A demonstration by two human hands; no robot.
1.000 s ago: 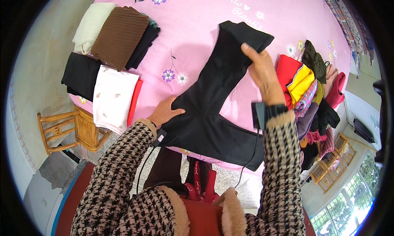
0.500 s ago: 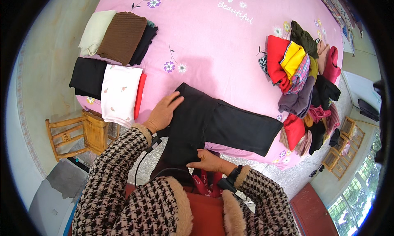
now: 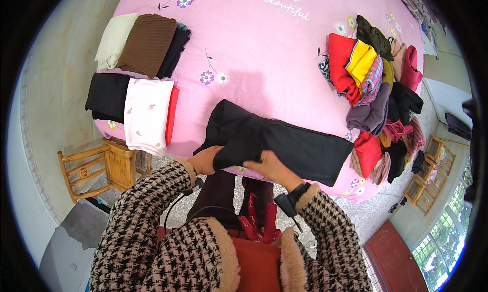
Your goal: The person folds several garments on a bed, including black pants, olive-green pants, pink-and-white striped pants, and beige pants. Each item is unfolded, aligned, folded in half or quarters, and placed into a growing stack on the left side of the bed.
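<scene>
A pair of black trousers [image 3: 305, 144] lies along the near edge of the bed, one part stretched flat to the right and the left part folded over on itself. My left hand [image 3: 205, 160] is at the near left corner, its fingertips tucked into the cloth and hidden by it. On the near edge of the folded part, my right hand [image 3: 277, 169] grips the fabric, with its thumb pointing left and its fingers partly covered by cloth.
Folded clothes are stacked at the left: a brown ribbed garment [image 3: 147, 44], a cream one [image 3: 114, 40], a black one [image 3: 105, 96] and a white patterned one [image 3: 147, 111]. A colourful clothes heap [image 3: 368, 114] lies right on the pink bedsheet [image 3: 269, 53]. A wooden chair [image 3: 119, 165] stands left.
The part of the trousers that hung over the bed's edge is now folded up onto the bed. My left hand has come nearer to me; my right hand has moved up and away.
</scene>
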